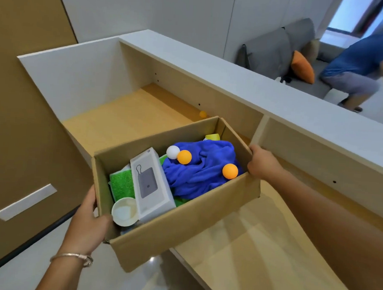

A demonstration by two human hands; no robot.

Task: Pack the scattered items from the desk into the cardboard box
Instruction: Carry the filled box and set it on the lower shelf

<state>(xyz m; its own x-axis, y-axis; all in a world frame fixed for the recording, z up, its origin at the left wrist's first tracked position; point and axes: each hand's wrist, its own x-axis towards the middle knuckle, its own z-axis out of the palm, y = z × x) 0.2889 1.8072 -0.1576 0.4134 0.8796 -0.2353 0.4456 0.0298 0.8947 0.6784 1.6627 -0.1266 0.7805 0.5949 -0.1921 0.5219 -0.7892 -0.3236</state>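
Head view: gripped cardboard box [181, 225] level with both hands, left [89, 223], right [263, 163]; orange ball [202, 114] remained on tabletop [125, 116].

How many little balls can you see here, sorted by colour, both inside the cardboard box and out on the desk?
Orange balls in the cardboard box: 2, one beside the white ball, one on the blue cloth
White ball in the box: 1
Orange ball left on the desk: 1, blurred
Total: 4
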